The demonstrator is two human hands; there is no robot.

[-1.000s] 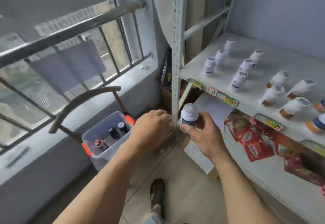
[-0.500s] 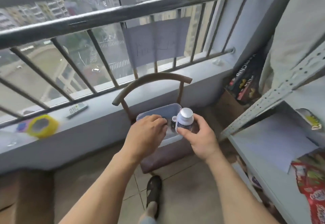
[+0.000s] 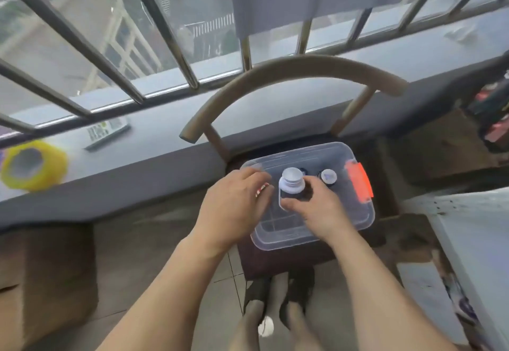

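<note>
right hand (image 3: 319, 210) grips bottle (image 3: 291, 182); left hand (image 3: 231, 207) loose, empty | we lower it straight (slowly) into box (image 3: 366, 213) under the hand; miss other bottle (image 3: 328, 176) beyond

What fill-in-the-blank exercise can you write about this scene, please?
1. The bottle is held in the ___ hand.
2. The bin stands on a ___.
3. The latch of the bin is ___.
4. The tape on the sill is ___.
Missing words: right; chair; orange; yellow.
</note>
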